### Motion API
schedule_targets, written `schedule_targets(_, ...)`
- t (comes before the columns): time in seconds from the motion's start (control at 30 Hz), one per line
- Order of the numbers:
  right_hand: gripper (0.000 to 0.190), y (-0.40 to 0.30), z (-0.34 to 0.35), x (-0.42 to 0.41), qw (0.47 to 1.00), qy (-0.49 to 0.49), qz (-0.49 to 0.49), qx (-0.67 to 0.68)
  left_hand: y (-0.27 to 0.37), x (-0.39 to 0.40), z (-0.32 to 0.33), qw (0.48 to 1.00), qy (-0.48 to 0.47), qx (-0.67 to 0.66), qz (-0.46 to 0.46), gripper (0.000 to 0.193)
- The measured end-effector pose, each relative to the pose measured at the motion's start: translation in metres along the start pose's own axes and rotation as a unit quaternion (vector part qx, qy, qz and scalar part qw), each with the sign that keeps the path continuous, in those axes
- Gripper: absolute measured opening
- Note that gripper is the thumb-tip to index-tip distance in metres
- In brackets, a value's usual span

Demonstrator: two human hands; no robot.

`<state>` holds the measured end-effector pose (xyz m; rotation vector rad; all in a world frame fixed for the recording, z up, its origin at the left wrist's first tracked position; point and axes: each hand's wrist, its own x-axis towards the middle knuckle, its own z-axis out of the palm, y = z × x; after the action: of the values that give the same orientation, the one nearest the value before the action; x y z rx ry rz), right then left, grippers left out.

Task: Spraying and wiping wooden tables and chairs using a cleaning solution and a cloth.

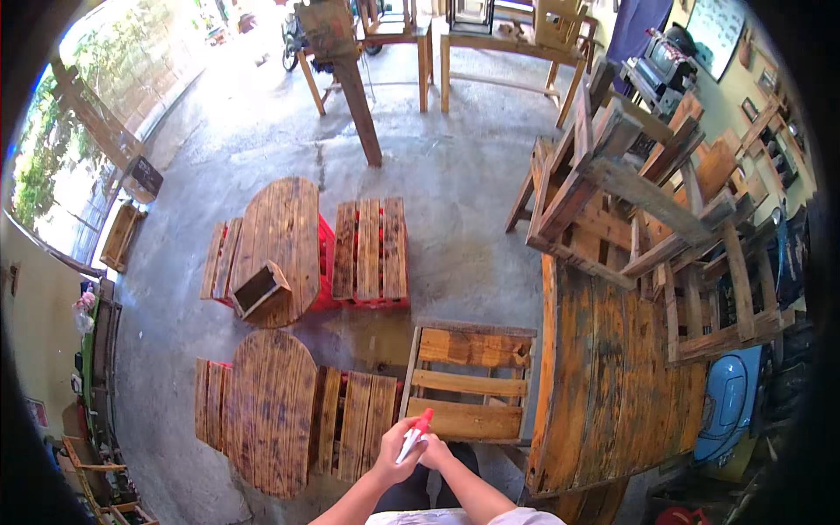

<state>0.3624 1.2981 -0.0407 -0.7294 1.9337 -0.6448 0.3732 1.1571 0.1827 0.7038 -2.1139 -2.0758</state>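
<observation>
A white marker [408, 447] with a red cap slants up between my two hands, in front of my body. My left hand [391, 449] is closed around it, the capped end pointing away from me. Close against the left, my right hand [436, 453] has its fingers bent near the marker; part of them is hidden, so whether it also grips is unclear. Just beyond both hands stands a wooden slatted chair or rack [469, 384] with gaps between its boards.
To the right is a plank table [610, 380] with wooden frames [630, 197] stacked at its far end. On the left stand two round-ended tables [270, 407] and slatted seats [369, 249]. A wooden box [262, 291] lies on the farther table. A post [361, 111] rises ahead.
</observation>
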Motion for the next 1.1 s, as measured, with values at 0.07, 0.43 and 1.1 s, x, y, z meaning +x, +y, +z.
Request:
schedule_targets(0.07, 0.056, 0.029, -0.010, -0.009, 0.998, 0.054, -0.006, 0.024, 0.013, 0.018, 0.013, 0.999, -0.039, 0.017, 0.034, 0.041)
schedule_targets(0.43, 0.073, 0.028, -0.191, -0.221, 0.752, 0.637, 0.104, 0.130, 0.135, 0.086, 0.165, 0.951, -0.245, -0.045, 0.184, 0.053)
schedule_targets(1.1, 0.070, 0.106, -0.196, -0.224, 0.681, 0.676, 0.221, -0.174, 0.028, 0.092, 0.381, 0.898, -0.366, 0.071, 0.234, 0.079)
